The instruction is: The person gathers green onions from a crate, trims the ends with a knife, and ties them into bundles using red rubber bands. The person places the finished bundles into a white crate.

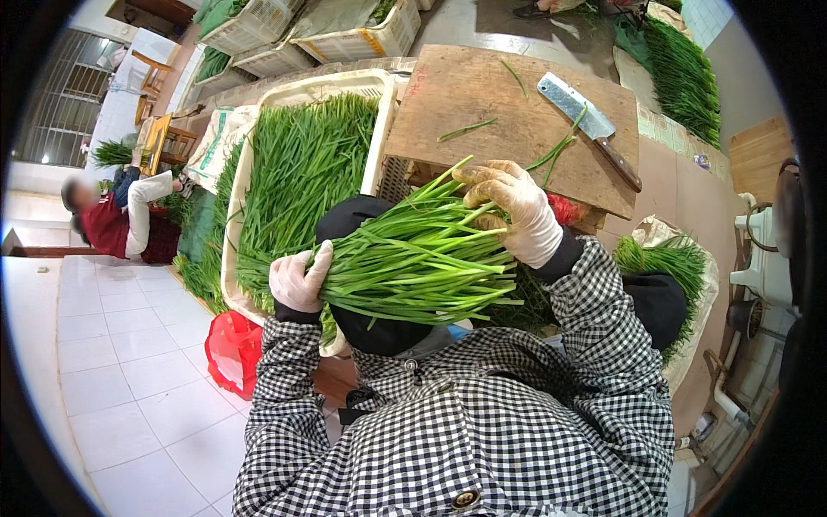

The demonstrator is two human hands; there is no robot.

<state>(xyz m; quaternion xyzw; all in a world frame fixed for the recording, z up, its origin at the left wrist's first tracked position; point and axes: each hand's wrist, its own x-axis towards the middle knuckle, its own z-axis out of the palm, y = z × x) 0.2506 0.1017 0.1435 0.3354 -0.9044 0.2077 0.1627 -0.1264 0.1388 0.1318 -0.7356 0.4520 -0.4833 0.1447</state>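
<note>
My left hand point(301, 280), in a white glove, grips a bunch of garlic chives point(413, 258) near its leafy end. The bunch lies across above my lap, its pale stalk ends fanned out to the right. My right hand point(513, 210), in a stained white glove, has its fingers curled around a few stalks at the upper right of the bunch. Just beyond it is a wooden board point(465, 97). On the board rest a cleaver point(577, 106) with a wooden handle and some loose chive stalks point(466, 130).
Left of the board stands a cream plastic crate point(381, 129) filled with chives. A red bag point(234, 355) sits on the tiled floor. More chives point(665, 258) lie on a sack at right. A seated person point(116, 213) holds greens at far left. Stacked crates point(358, 42) stand behind.
</note>
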